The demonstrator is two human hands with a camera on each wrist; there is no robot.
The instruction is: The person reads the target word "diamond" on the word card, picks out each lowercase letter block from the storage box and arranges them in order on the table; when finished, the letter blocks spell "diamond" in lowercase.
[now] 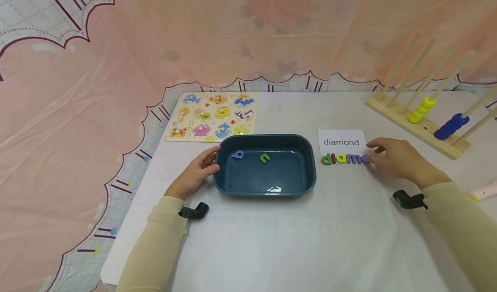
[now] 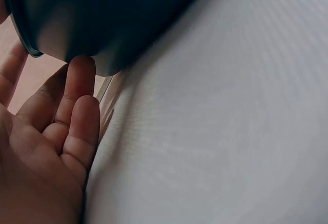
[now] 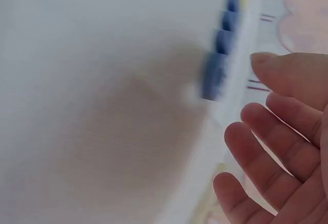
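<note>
My left hand (image 1: 196,171) grips the left rim of a dark teal plastic basin (image 1: 264,186), its curved fingers (image 2: 82,80) against the basin's outer wall. Inside the basin lie a purple letter (image 1: 237,154) and a green "n" (image 1: 265,158). My right hand (image 1: 401,160) is at the right end of a row of coloured letters, fingers loosely bent and thumb apart, nothing visible between them. The row has a green "d" (image 1: 326,159), red "i", yellow "a" (image 1: 341,158), purple "m" (image 1: 353,159) and a partly hidden purple letter (image 1: 364,158). Above it lies a white card (image 1: 341,136) printed "diamond".
A puzzle board with sea animals (image 1: 211,117) lies behind the basin at left. At the back right stands a wooden peg rack (image 1: 419,126) with yellow beads (image 1: 422,110) and blue beads (image 1: 451,127). A pale pink object (image 1: 483,191) lies at the right edge.
</note>
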